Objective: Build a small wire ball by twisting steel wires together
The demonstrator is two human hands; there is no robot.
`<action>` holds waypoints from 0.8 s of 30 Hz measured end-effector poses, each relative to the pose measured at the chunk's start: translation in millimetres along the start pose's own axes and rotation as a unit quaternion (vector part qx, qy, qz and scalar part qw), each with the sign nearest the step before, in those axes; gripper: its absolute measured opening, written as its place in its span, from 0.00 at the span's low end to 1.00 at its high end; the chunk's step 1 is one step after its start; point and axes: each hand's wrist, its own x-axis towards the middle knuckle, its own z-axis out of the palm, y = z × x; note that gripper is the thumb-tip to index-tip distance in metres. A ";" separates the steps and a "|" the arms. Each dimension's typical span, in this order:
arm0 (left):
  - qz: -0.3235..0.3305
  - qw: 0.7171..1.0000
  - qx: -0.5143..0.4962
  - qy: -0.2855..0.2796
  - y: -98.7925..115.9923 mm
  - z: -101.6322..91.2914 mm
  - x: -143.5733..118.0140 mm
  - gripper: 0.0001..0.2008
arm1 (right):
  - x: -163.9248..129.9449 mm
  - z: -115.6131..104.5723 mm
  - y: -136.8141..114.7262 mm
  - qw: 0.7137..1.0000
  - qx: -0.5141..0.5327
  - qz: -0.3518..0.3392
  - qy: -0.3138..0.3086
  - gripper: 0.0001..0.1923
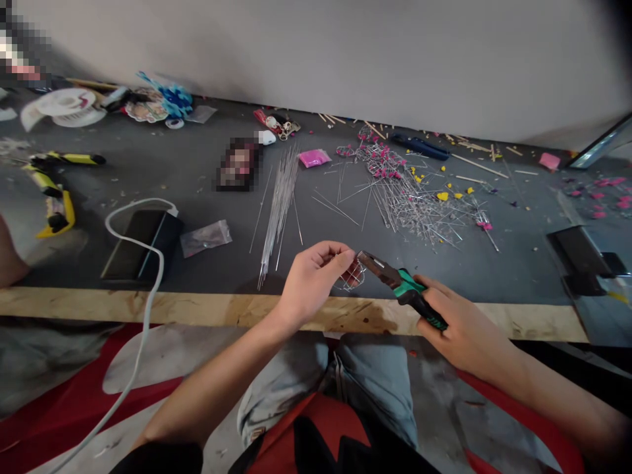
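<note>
Near the table's front edge, my left hand (316,273) pinches a small bent-wire piece (351,280), whose loops hang below the fingertips. My right hand (451,319) is wrapped round a pair of pliers (397,280) with green and black handles. The pliers' jaws point left and reach close to my left fingertips; whether they touch the wire I cannot tell. Left of my left hand lies a bundle of straight thin wires (280,204). Beyond my right hand spreads a heap of cut wires (415,204), with pink-marked wire pieces (380,158) at its back.
A black box-shaped device (143,243) with a white cable lies left, beside a small plastic bag (206,238). Yellow-handled cutters (54,204), a ribbon spool (76,105), a pink packet (315,158) and a dark blue tool (419,146) are farther off. Another person's arm (10,253) shows at left.
</note>
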 end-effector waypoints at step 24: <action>0.107 0.994 -0.013 0.004 -15.3 -5.5 7.9 0.08 | 0.4 -17.9 -23.7 0.966 0.219 0.100 -0.091 0.07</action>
